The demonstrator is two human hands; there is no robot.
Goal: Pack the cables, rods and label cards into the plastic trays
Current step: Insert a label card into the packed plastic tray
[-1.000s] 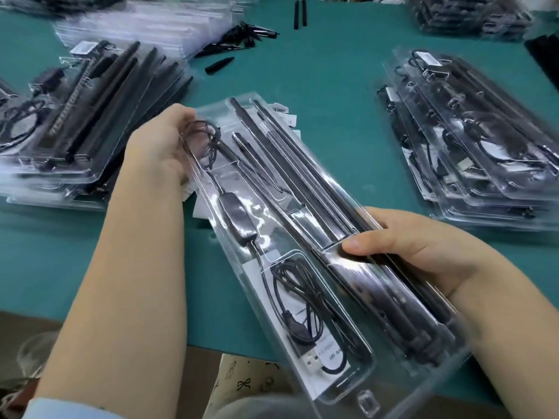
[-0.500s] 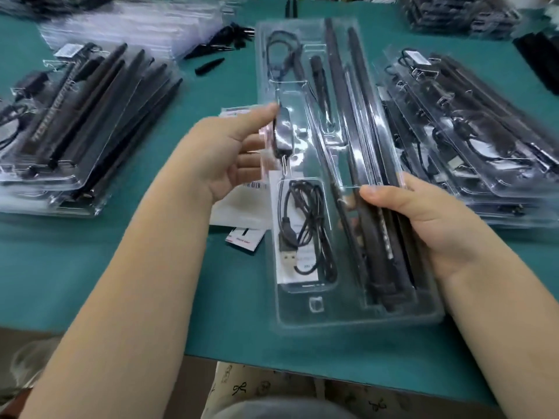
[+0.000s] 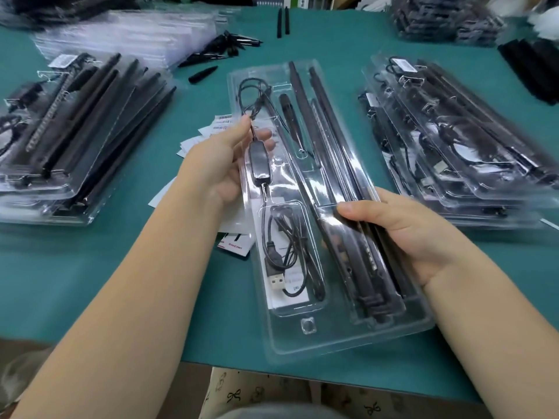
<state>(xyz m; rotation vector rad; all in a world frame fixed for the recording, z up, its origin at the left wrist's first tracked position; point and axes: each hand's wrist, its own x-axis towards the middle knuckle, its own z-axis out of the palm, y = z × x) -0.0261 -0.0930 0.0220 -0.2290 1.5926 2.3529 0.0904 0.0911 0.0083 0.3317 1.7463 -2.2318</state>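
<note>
Centrally over the green table point(image 3: 332, 40), a clear plastic tray point(image 3: 317, 337) holds black rods point(image 3: 329, 164) and a coiled USB cable point(image 3: 287, 246). Right hand point(image 3: 402, 228) clamps its right edge; left hand point(image 3: 220, 158) pinches its left edge.

Clear plastic blister tray point(image 3: 317, 334) of black rods point(image 3: 341, 176) and coiled black USB cable point(image 3: 290, 246) swung from a slant, far end pointing left, to nearly lengthwise away from the person, then drew slightly nearer. Left hand point(image 3: 223, 167) quit the tray's far corner; grip shifted to mid left edge, thumb by the inline controller. White label cards point(image 3: 211, 131) on the green tabletop point(image 3: 75, 267), earlier hidden beneath the tray, came into sight.
</note>
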